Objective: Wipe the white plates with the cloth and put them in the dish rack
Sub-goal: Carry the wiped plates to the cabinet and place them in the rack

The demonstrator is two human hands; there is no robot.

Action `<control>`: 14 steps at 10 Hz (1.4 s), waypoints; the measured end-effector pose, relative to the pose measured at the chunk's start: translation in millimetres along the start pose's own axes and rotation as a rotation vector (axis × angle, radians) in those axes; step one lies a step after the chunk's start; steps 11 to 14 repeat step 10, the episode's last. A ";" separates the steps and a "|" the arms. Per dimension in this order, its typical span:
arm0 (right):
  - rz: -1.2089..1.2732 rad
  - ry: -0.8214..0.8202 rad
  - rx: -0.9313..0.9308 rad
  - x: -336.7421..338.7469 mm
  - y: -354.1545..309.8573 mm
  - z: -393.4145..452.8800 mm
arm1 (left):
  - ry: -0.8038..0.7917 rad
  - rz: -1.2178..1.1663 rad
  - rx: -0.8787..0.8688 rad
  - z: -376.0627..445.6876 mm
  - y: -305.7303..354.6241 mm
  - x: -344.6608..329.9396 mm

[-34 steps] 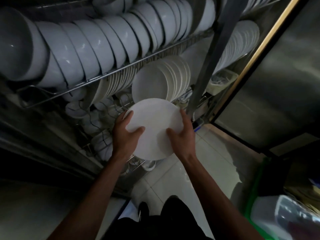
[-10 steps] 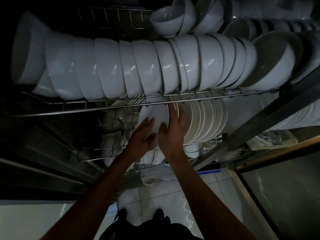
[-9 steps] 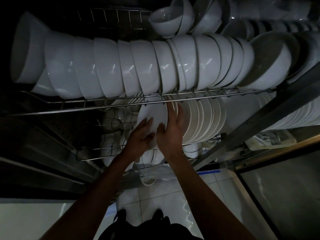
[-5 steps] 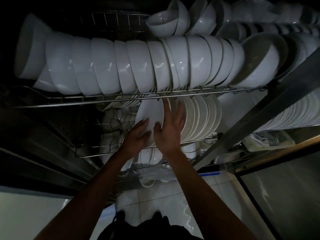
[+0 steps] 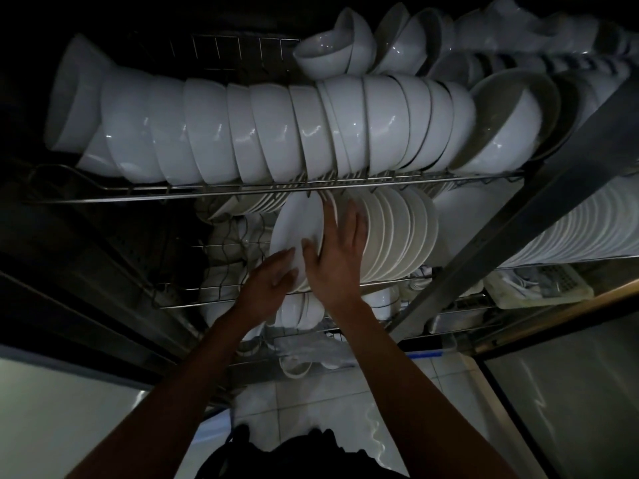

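A white plate (image 5: 297, 223) stands on edge in the middle tier of the wire dish rack (image 5: 242, 191), at the left end of a row of upright white plates (image 5: 397, 233). My left hand (image 5: 268, 281) touches its lower left rim with straight fingers. My right hand (image 5: 337, 254) grips its right edge: the thumb lies on the plate's face and the fingers reach between it and the neighbouring plate. No cloth is in view.
A long row of white bowls (image 5: 262, 133) fills the upper tier, with more bowls (image 5: 332, 53) stacked above. A slanted steel post (image 5: 501, 236) crosses at the right, with more plates (image 5: 570, 233) behind it. Cups and small dishes (image 5: 301, 312) sit on the lower shelves. A tiled floor (image 5: 328, 402) lies below.
Since 3.4 s ago the plate went from held flat in front of the rack into the middle tier, on edge. Over the last second both hands shifted only slightly.
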State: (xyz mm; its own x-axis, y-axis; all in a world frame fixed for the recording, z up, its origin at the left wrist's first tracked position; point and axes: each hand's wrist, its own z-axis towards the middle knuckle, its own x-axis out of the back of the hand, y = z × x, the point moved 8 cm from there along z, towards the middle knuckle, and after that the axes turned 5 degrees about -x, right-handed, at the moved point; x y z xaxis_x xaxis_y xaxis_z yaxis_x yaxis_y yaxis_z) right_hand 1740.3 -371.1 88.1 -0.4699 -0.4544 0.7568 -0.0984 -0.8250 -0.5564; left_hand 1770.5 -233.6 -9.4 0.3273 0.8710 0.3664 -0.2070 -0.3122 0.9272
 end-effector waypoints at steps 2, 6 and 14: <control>-0.001 -0.049 0.074 -0.7 0.9 -7.0 | 0.003 -0.001 0.000 -4.0 6.8 0.1; 0.065 -0.120 0.100 10.8 8.4 -21.8 | 0.031 0.121 -0.035 -11.3 28.8 2.4; 0.132 0.016 0.142 37.1 -9.3 -55.0 | -0.001 0.446 -0.087 -52.7 42.1 36.6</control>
